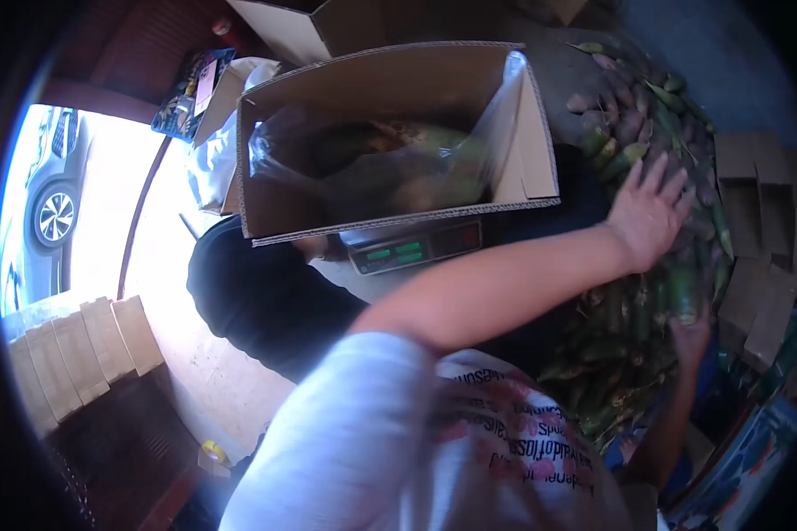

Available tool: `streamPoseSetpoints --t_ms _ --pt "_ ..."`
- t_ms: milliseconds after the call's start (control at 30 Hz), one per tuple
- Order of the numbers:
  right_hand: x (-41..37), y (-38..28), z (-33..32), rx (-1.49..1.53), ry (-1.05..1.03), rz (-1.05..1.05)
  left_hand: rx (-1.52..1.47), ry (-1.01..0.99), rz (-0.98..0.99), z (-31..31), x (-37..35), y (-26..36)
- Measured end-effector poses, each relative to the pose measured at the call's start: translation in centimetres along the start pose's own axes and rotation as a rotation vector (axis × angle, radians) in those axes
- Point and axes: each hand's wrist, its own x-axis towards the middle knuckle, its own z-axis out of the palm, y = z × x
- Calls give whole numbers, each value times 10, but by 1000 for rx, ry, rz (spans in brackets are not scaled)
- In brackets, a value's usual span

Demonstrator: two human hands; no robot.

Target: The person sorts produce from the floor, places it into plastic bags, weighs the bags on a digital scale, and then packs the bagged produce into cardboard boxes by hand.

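Observation:
My left hand (651,211) reaches across to the right with its fingers spread and nothing in its grip, above the edge of a heap of purplish and green long vegetables (633,102). Below it, at the lower right, my right hand (691,338) has its thumb and fingers around the lower end of a thick green vegetable (684,290). To the left stands an open cardboard box (398,75) lined with clear plastic, with green vegetables inside. A scale (416,251) with green digits shows just below the box.
A person in black (261,288) is at the left of the scale, partly hidden by the box. Folded cartons (88,354) lie at the lower left, and more cardboard (762,203) at the right. A yellow tape roll (212,451) is near the bottom. Outside stands a car (49,203).

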Motion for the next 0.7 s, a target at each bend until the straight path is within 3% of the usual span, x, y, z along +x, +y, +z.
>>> streamPoseSetpoints --t_ms 33,67,100,167,200,267,333,367,433,500,533,600,700 --pt "18 15 -16 50 54 -54 126 77 16 -45 -8 -12" --pt "26 -33 -28 -112 83 -125 274 123 34 -86 -19 -29" --pt "36 -65 -39 -29 53 -74 333 -62 -124 -135 -35 -43" --pt "55 -144 -50 -142 38 -232 532 -262 -318 -199 -74 -87" --pt "64 -183 -50 -128 -2 -276 580 -438 -536 -221 -91 -101" --pt "89 -254 -37 -182 -115 -611 655 -763 -564 -244 -135 -139" --pt "91 -342 4 -131 -272 -680 646 -891 -566 -247 -177 -169" --pt "93 -386 20 -188 -395 -827 634 -886 -500 -246 -185 -167" --pt "97 -444 65 -228 -636 -926 605 -877 -369 -242 -202 -155" --pt "101 -476 123 -195 -859 -835 618 -919 -448 -246 -203 -143" --pt "103 -485 152 -231 -907 -956 573 -836 -364 -252 -206 -141" --pt "99 -496 201 -383 -943 -1119 542 -799 -392 -258 -207 -140" --pt "79 -502 260 -691 -997 -1074 537 -781 -445 -259 -215 -140"
